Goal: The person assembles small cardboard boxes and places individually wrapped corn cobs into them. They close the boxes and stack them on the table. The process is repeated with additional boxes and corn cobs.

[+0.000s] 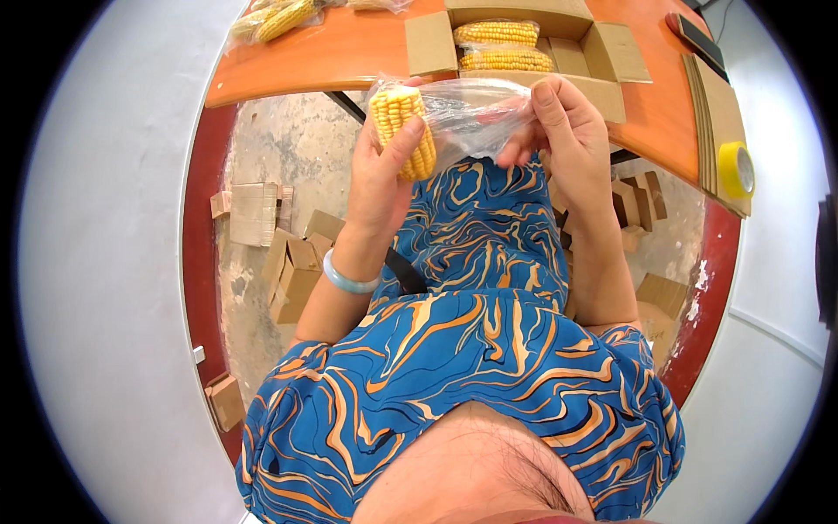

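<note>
My left hand (386, 154) holds a yellow corn cob (402, 134), its thumb across the kernels. Clear plastic film or a bag (474, 108) stretches from the cob over to my right hand (556, 124), which pinches its far end between thumb and fingers. Whether the cob lies inside the plastic, I cannot tell. Both hands are raised in front of the table's near edge. Just beyond them an open cardboard box (540, 82) stands on the orange table (314, 65), with bagged corn cobs (504, 60) lying in its left part.
More bagged corn (285, 19) lies at the table's far left. On the right side are stacked flat cardboard sheets (713, 131), a roll of yellow tape (736, 170) and a dark phone-like object (700, 42). Several cardboard boxes (294, 275) stand on the floor below.
</note>
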Motion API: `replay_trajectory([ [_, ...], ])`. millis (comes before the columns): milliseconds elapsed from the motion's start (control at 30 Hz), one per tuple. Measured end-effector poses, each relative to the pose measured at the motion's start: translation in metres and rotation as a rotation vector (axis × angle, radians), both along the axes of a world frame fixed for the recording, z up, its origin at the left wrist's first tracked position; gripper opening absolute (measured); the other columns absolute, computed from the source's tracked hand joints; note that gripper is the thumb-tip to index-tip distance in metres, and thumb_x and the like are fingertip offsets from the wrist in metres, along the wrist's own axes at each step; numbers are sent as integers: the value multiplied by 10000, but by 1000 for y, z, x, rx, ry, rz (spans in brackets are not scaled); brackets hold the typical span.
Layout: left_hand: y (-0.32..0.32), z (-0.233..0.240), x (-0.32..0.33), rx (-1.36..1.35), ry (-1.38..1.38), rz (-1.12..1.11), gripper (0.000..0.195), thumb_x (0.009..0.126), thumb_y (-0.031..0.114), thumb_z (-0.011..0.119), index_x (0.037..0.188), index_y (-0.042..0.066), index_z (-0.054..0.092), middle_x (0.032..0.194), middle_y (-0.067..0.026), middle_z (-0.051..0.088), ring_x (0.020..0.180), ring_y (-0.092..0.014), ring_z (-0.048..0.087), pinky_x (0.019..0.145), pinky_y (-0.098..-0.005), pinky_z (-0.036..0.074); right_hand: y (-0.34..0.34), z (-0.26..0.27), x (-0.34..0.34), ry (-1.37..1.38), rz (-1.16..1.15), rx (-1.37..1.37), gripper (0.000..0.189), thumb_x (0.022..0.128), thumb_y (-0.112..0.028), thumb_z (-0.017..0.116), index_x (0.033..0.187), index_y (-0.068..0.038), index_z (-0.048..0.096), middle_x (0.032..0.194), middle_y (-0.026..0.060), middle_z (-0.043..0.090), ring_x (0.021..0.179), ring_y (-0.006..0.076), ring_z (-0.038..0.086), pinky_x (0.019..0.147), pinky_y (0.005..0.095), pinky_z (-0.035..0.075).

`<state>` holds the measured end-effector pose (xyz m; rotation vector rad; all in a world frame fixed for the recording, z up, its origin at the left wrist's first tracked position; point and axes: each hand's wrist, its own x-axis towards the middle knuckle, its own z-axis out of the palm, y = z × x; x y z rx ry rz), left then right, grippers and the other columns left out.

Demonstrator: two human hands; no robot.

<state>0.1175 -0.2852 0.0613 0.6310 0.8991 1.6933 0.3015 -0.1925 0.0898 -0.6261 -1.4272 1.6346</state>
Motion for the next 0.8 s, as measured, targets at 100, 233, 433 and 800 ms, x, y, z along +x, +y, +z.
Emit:
replay_trajectory([
  [100,0,-1,-2,3,-8,-35,516,1006,202,617,1449,7,438,1262,-75,588,1138,-150,590,986,-316,489,7,-1,10,37,221,-183,387,1087,-297,461,948,4,661,895,70,716,717,73,604,608,222,455],
  [233,-1,-6,-7,9,-12,-47,542,1015,226,605,1469,-2,417,1278,-79,578,1154,-156,581,998,-319,481,12,-6,8,-65,254,14,386,1065,-296,457,1070,28,666,993,69,698,851,83,620,690,218,467],
  [433,1,-5,-6,15,97,-20,567,1019,228,600,1489,-11,390,1286,-80,572,1144,-154,580,990,-321,486,5,-6,0,-226,146,177,181,926,-146,730,1036,-4,707,945,21,733,782,47,605,681,186,465],
  [800,1,3,-6,16,95,-4,530,1041,260,564,1476,19,380,1309,-98,581,1210,-177,584,1012,-348,501,-15,-23,-15,154,16,180,90,994,-22,588,1081,-16,565,981,17,641,882,53,648,667,201,535],
])
